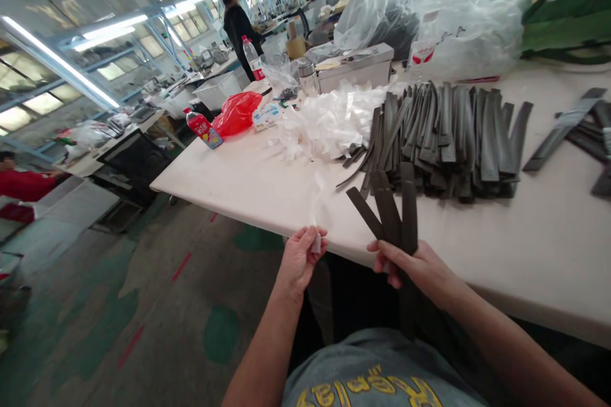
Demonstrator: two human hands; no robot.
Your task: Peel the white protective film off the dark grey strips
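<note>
My left hand (pixel 304 255) is closed in a pinch on a thin whitish translucent strip (pixel 317 203), which sticks up past the fingertips at the table's front edge. In my right hand (pixel 415 264) is a fan of several flat dark grey strips (pixel 389 206), gripped near their middle, with their lower ends hanging toward my lap. Just beyond that hand lies a large pile of similar dark strips (pixel 449 140) on the pale table (pixel 229 184). Left of the pile is a loose heap of white translucent strips (pixel 329 121).
Toward the table's left end are a red plastic bag (pixel 237 113), a bottle lying tilted (pixel 203 127) and a small packet (pixel 266 116). Behind the heap stand a glass jar (pixel 308 78), a box (pixel 356 67) and clear plastic bags (pixel 468 25). More dark strips (pixel 568 127) lie at right.
</note>
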